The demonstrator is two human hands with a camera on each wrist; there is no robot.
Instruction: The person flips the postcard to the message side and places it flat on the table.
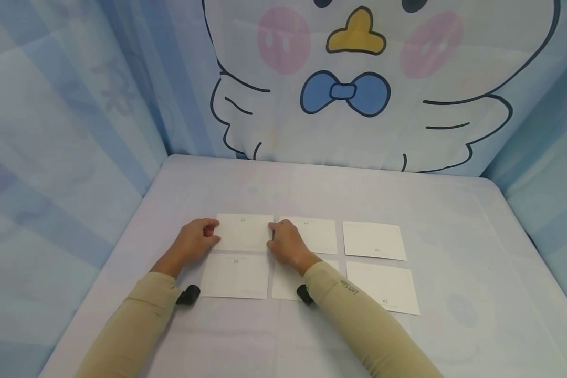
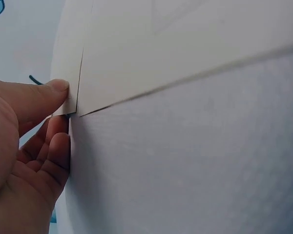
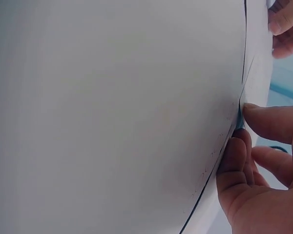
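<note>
A blank-looking white card (image 1: 243, 236) with a tiny mark near its top edge lies at the back left of a card layout. My left hand (image 1: 191, 241) pinches its left edge; in the left wrist view the thumb (image 2: 56, 90) lies over the card's corner, with the other fingers bent at its edge. At the opposite side, my right hand (image 1: 288, 244) pinches the right edge between thumb and fingertips. Directly in front lies another white card (image 1: 235, 276), close to the held one. The right hand and wrist overlap the front middle card (image 1: 285, 281), hiding part of it.
More white cards with small marks lie rightward: the back middle card (image 1: 316, 236), the back right card (image 1: 375, 240) and the front right card (image 1: 382, 286). A pale cloth covers the table (image 1: 463, 252). Printed curtains (image 1: 66, 131) enclose its back and sides.
</note>
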